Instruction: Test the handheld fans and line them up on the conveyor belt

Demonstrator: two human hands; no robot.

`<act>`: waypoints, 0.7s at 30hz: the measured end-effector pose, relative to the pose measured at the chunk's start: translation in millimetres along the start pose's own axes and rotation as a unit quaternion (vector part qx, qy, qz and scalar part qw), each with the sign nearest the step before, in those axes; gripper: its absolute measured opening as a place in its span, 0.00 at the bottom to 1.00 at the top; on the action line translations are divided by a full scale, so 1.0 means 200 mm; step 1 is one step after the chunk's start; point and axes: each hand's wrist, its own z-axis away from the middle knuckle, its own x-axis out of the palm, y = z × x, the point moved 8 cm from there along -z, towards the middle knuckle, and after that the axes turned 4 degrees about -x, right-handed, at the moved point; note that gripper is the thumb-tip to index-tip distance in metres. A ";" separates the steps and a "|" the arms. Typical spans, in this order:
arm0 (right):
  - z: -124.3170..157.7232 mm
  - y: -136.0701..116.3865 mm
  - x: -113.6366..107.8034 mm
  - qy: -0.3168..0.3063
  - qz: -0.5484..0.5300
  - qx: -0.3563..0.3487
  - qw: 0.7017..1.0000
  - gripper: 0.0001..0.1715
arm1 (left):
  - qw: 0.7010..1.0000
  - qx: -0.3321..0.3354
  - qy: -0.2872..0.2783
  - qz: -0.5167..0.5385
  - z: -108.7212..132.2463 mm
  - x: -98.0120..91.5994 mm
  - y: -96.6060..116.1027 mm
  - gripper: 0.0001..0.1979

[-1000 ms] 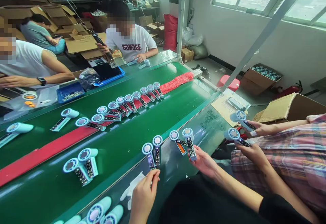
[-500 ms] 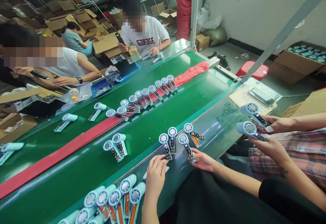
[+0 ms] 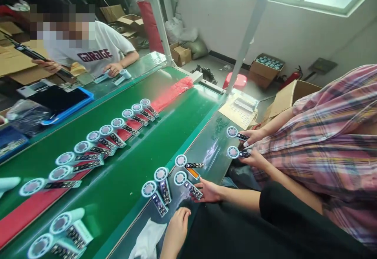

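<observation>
In my right hand is a light-blue handheld fan, gripped at the lower end of its handle, where a black circuit board shows. My left hand is curled closed near the bench edge, apart from the fans; whatever its fingers may hold is hidden. Just left of the held fan, two similar fans lie side by side with boards exposed. Beyond it lies another fan, its board swung aside from an orange strip in the handle. A white cloth or sheet lies beside my left hand.
A green conveyor with a red centre strip carries several fans. To my right, a co-worker in a plaid shirt holds two fans. Across the belt, a person in white handles fans. A metal post rises ahead.
My view has swung right, shifting the scene leftward. My left hand has drawn back from the two nearby fans, its fingers now curled in. My right hand keeps hold of the same fan.
</observation>
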 end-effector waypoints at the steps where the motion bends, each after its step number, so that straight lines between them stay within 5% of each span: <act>1: 0.00 0.00 -0.01 -0.006 0.003 0.000 1.000 0.25 | 1.000 -0.012 -0.023 -0.011 -0.01 0.05 -0.01 0.16; 6: 0.01 0.00 -0.01 -0.034 0.011 -0.020 0.999 0.28 | 0.993 -0.055 -0.089 -0.060 -0.02 0.17 -0.04 0.13; 16: -0.03 0.03 -0.01 -0.038 0.041 0.005 0.998 0.34 | 0.993 -0.070 -0.086 -0.046 -0.04 0.18 -0.06 0.13; 19: 0.02 -0.06 -0.05 0.034 0.150 -0.059 0.986 0.32 | 0.993 -0.071 -0.082 -0.038 -0.03 0.18 -0.06 0.14; 21: 0.13 -0.21 -0.13 0.132 0.243 -0.143 0.950 0.26 | 0.994 -0.074 -0.077 -0.032 -0.03 0.18 -0.06 0.14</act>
